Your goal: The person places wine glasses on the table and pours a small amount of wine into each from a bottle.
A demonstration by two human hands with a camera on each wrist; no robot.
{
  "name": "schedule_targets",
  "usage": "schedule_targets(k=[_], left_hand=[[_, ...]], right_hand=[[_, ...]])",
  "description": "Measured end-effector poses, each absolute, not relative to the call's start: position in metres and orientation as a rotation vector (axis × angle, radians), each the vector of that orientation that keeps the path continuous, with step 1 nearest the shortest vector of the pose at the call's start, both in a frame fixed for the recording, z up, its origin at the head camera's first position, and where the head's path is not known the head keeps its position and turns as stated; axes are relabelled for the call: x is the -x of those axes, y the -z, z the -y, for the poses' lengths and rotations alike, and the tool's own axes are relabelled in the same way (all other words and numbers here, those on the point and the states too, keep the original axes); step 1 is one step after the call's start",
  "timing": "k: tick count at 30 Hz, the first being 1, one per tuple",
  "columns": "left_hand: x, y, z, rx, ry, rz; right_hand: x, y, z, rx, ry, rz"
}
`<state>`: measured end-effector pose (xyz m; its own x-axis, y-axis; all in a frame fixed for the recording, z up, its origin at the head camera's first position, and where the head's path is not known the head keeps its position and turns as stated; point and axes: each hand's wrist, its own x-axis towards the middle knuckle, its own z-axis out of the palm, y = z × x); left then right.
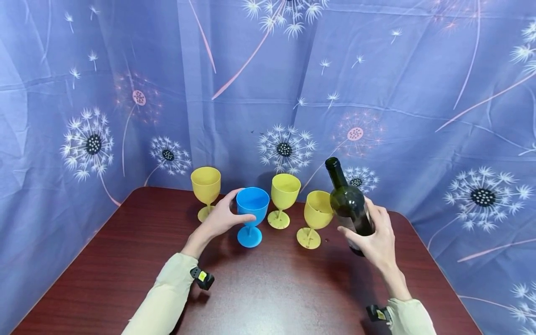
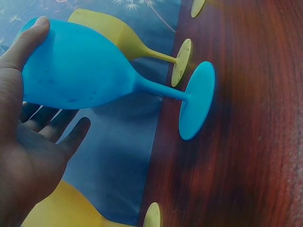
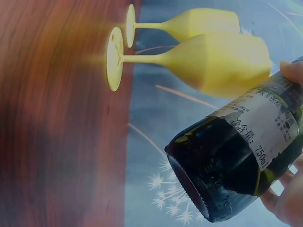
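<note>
My left hand (image 1: 222,217) holds the bowl of a blue goblet (image 1: 252,204), its thumb on the near side and the fingers reaching behind. In the left wrist view the blue goblet (image 2: 75,66) shows its stem and round foot; whether the foot touches the table I cannot tell. My right hand (image 1: 378,237) grips a dark green wine bottle (image 1: 349,202) round its labelled body. The bottle leans left, its neck up, beside a yellow goblet (image 1: 317,211). In the right wrist view the bottle (image 3: 227,161) appears raised off the table, and its label reads 750ml.
Another yellow goblet (image 1: 285,193) stands between the blue one and the bottle. A third yellow goblet (image 1: 206,184) is at the back left, behind my left hand. They stand on a dark red-brown wooden table (image 1: 276,288). A blue dandelion-print curtain (image 1: 259,116) hangs close behind.
</note>
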<state>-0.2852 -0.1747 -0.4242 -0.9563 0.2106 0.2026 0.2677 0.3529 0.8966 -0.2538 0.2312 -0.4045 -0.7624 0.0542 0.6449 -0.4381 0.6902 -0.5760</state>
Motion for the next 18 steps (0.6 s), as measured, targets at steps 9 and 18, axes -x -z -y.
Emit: schedule_targets(k=[9, 18], left_hand=[[0.286, 0.426, 0.175, 0.462, 1.717, 2.520], [0.285, 0.426, 0.175, 0.452, 1.708, 2.524]], right_hand=[[0.251, 0.397, -0.223, -0.360, -0.913, 2.246], [0.249, 0.392, -0.219, -0.434, -0.803, 2.215]])
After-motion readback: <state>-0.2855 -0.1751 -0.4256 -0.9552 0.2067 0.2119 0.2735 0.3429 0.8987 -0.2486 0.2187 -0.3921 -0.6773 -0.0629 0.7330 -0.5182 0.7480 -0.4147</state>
